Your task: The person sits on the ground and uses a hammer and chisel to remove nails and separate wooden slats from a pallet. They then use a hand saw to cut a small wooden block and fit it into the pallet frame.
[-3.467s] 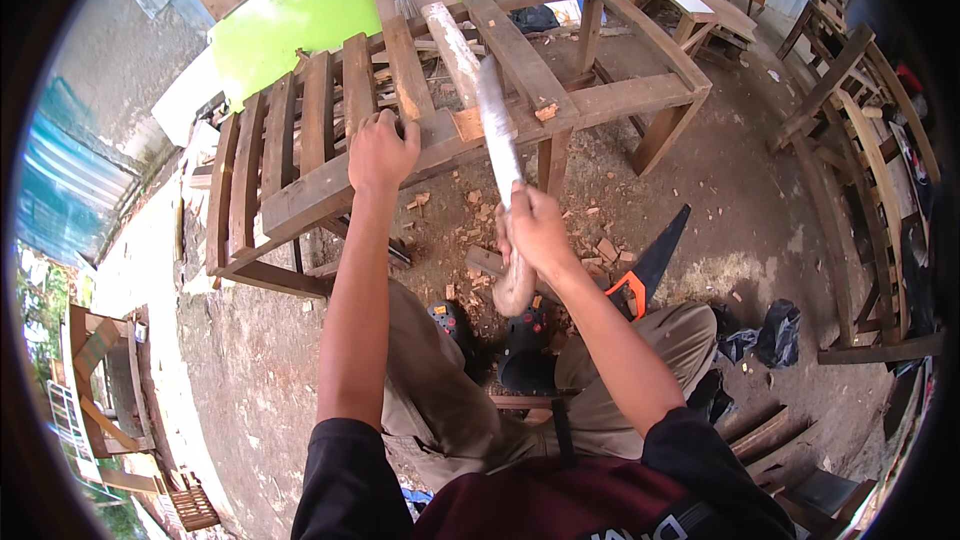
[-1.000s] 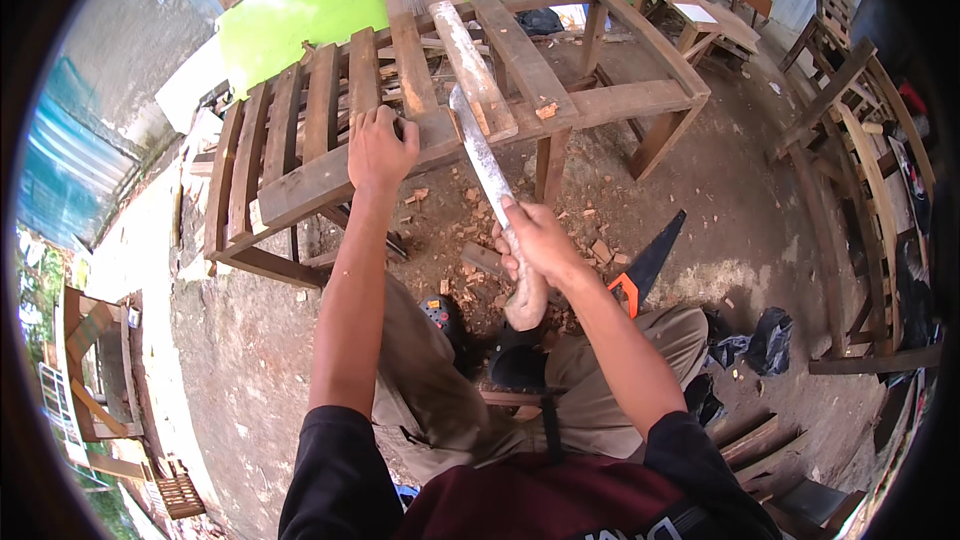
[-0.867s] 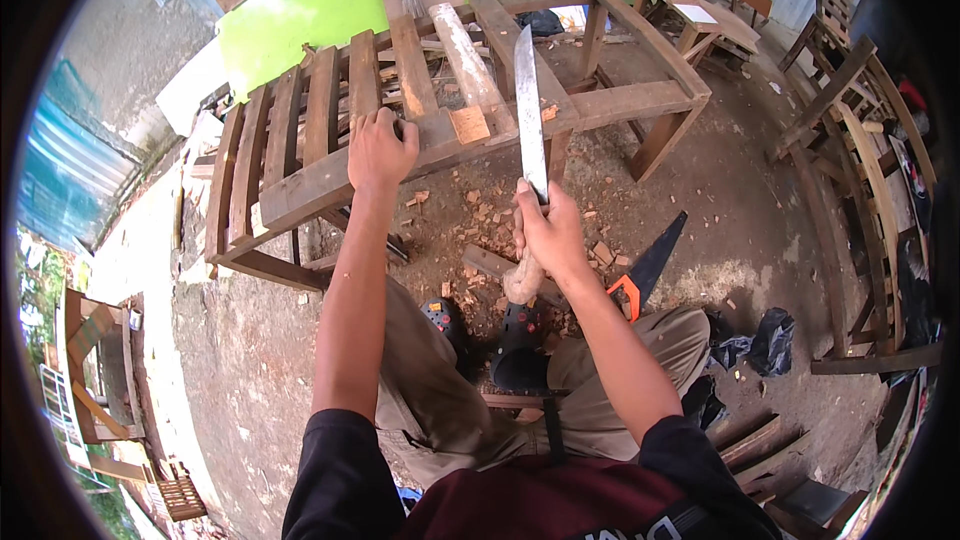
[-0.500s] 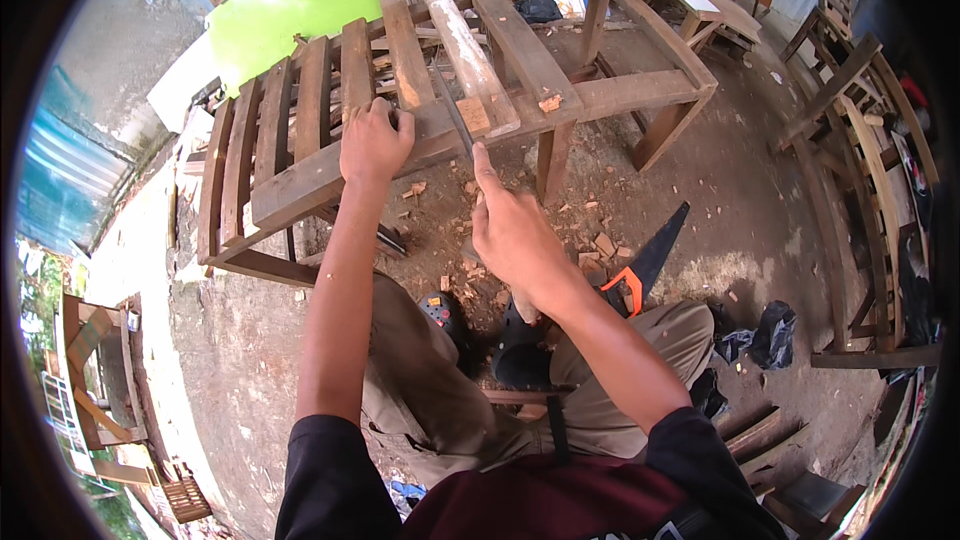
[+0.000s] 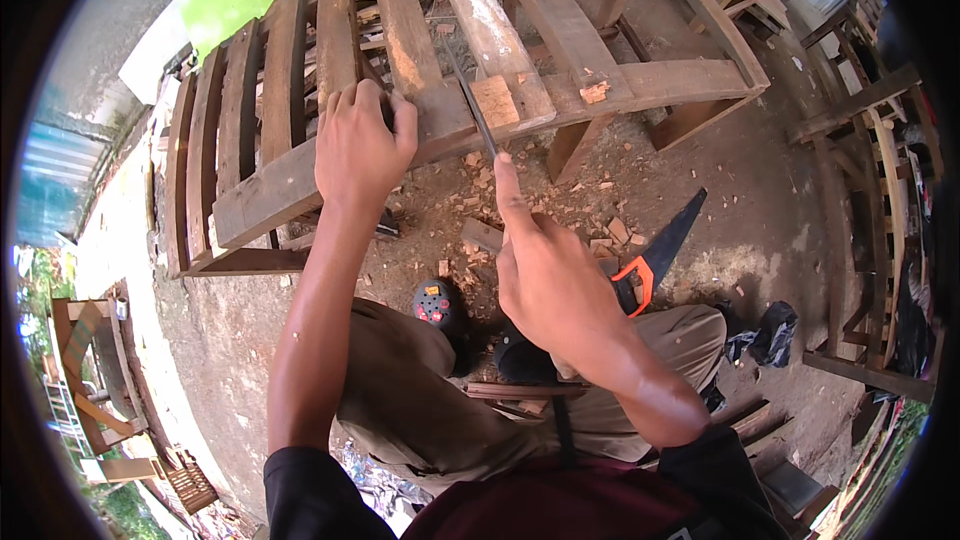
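The left hand (image 5: 362, 145) grips the front rail of the wooden frame (image 5: 300, 175), fingers curled over its top edge. Just right of it, the right hand (image 5: 545, 270) is closed on what seems a long blade (image 5: 470, 105), index finger extended, its edge against the frame's pale slat (image 5: 490, 30).

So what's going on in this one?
A seated person is working on a slatted wooden frame with a long blade. The left hand grips the frame's front rail, while the right hand holds the blade edge-on against the end of a pale slat, forefinger stretched along it. Wood chips litter the ground below, and an orange-handled handsaw lies by the right knee.
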Available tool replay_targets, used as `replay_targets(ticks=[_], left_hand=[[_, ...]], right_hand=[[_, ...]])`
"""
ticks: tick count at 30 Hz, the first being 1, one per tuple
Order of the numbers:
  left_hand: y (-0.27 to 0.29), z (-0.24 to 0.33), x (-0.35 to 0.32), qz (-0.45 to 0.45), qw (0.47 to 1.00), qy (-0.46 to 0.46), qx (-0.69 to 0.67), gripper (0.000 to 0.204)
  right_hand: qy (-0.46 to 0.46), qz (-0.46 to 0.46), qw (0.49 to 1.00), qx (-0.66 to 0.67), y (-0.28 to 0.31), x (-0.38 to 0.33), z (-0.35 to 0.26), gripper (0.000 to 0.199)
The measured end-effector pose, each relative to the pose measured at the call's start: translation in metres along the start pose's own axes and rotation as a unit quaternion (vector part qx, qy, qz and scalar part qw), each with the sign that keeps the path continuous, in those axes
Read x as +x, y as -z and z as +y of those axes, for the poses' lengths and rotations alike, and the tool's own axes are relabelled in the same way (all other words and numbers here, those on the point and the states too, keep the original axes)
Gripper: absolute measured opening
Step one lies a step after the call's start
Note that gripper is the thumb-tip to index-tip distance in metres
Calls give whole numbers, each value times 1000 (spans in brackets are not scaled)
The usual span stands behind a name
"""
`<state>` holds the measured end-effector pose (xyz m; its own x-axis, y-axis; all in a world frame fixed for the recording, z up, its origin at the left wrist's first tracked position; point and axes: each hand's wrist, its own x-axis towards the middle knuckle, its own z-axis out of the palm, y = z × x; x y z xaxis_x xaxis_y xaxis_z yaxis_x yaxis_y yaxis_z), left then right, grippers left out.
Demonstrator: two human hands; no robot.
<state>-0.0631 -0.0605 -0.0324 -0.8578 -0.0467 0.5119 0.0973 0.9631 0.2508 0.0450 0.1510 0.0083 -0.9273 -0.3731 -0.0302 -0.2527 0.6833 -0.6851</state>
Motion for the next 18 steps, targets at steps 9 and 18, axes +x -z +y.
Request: replay_targets(ticks=[9, 18], left_hand=[[2, 2, 3, -3, 1000, -13, 10, 24], [1, 3, 0, 18, 1000, -9, 4, 26]], right_hand=[[31, -26, 988, -152, 21, 75, 5, 69], [-49, 56, 991, 113, 33, 34, 23, 64]])
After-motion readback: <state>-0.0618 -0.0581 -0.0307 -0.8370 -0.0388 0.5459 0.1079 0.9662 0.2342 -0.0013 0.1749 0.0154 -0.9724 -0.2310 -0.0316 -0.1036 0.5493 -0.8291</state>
